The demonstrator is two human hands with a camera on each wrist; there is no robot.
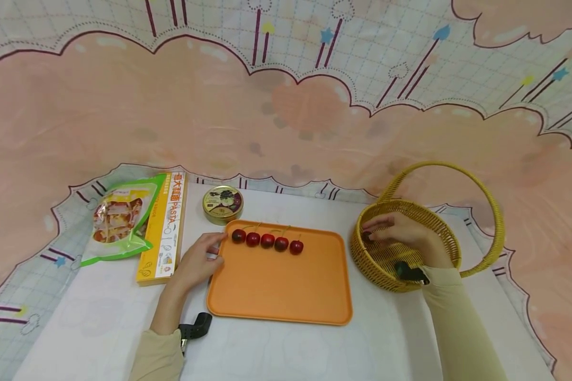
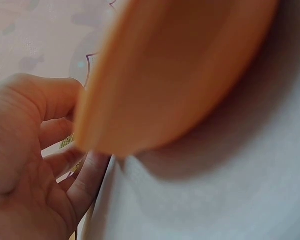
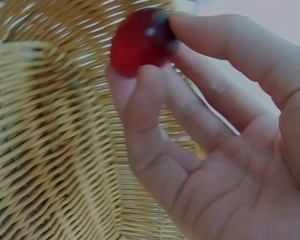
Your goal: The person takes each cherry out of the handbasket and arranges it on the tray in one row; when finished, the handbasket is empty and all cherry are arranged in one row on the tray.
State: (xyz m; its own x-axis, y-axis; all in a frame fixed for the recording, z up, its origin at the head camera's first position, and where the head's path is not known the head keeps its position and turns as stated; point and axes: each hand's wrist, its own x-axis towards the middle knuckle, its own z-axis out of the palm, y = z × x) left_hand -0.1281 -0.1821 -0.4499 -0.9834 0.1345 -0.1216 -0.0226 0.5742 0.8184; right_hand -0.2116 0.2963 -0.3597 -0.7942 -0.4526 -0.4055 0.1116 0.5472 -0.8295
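Observation:
My right hand [image 1: 400, 233] reaches down inside a round wicker basket [image 1: 450, 233]. Its thumb and fingertips pinch a dark red cherry [image 3: 140, 42], seen close in the right wrist view beside the woven wall. At the left side of an orange tray [image 1: 278, 288], my left hand [image 1: 197, 262] holds the rim, thumb and fingers at the edge in the left wrist view. Several cherries [image 1: 267, 241] with stems lie in a row along the tray's far side, the rightmost one [image 1: 296, 247] slightly lower.
Behind the tray's far left corner stands a round tin [image 1: 222, 203]. Left of it lie a yellow pasta box [image 1: 164, 233] and a green-edged food bag [image 1: 119, 217] overlapping it. The basket's tall handle [image 1: 498, 227] arches up on the right. A patterned cloth [image 1: 195, 116] hangs behind.

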